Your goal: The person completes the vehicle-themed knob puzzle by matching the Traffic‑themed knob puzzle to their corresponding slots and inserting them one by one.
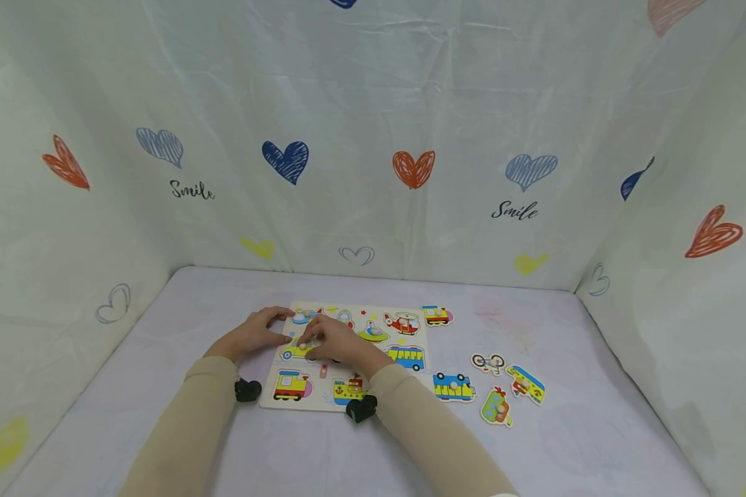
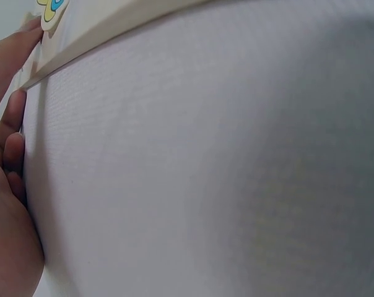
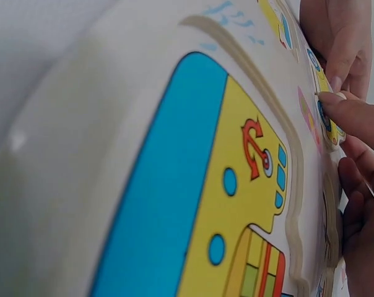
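Watching from my distant station, I see both of the person's hands at work over a wooden puzzle board [image 1: 322,399] that lies flat on the bench [image 1: 597,393]. The right hand [image 1: 342,343] reaches across the board, its thumb and finger brought narrow to pinch the knob of the yellow car piece [image 1: 291,353] near the board's left side. I cannot tell whether that piece sits fully in a recess. The left hand [image 1: 251,335] is at the board's left edge with its thumb and index finger spread wide; from the left wrist camera I make out a fingertip touching the rim of a yellow piece while other fingers rest alongside the edge. Beyond the board's right side I count five loose pieces: a train piece [image 1: 436,316] at the upper corner, an upside-down bus piece [image 1: 454,388] just beside the right edge, and farther right a bicycle piece [image 1: 488,364], a ship piece [image 1: 527,385] and a green-and-orange piece [image 1: 497,407], these three near one another. On the board I can read a printed train [image 1: 291,385], a ship picture [image 1: 348,391] and a bus picture [image 1: 405,357]. Beige sleeves [image 1: 183,442] cover the person's forearms, and a white curtain [image 1: 354,96] with hearts stands behind.
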